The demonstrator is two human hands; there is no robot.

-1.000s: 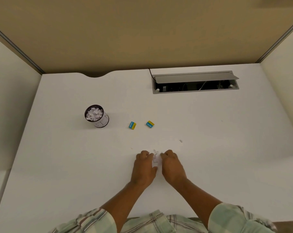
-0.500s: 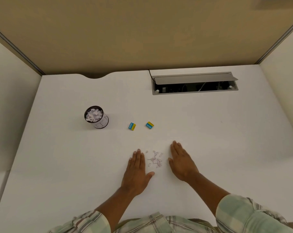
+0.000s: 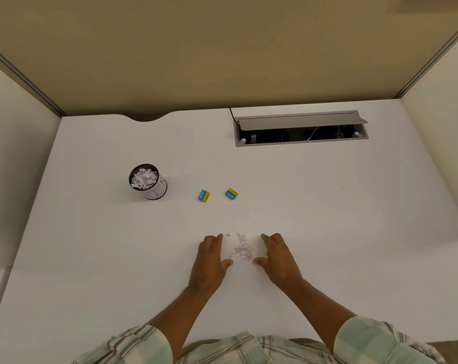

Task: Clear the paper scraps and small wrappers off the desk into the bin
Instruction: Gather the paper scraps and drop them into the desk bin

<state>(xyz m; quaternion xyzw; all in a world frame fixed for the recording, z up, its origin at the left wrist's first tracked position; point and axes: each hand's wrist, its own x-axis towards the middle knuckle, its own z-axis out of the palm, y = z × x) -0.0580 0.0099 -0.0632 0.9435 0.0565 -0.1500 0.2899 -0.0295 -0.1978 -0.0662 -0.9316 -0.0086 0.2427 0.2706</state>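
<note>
A small heap of torn white paper scraps (image 3: pixel 242 248) lies on the white desk (image 3: pixel 327 232) in front of me. My left hand (image 3: pixel 211 261) rests palm down just left of the heap, fingers curled slightly, holding nothing. My right hand (image 3: pixel 277 258) rests just right of it, also holding nothing. The two thumbs nearly meet below the scraps. Two blue-and-yellow wrappers, one (image 3: pixel 204 196) and another (image 3: pixel 232 193), lie further back. The small black mesh bin (image 3: pixel 147 181), full of paper scraps, stands at the back left.
An open cable hatch (image 3: pixel 301 128) with a grey lid is set into the desk at the back right. Beige partition walls enclose the desk at the back and both sides. A curved notch (image 3: pixel 146 117) cuts the desk's back edge.
A second ago both hands were bunched together over the scraps. They then spread apart flat, leaving the heap lying loose, and now they have closed in around it again with fingers curling.
</note>
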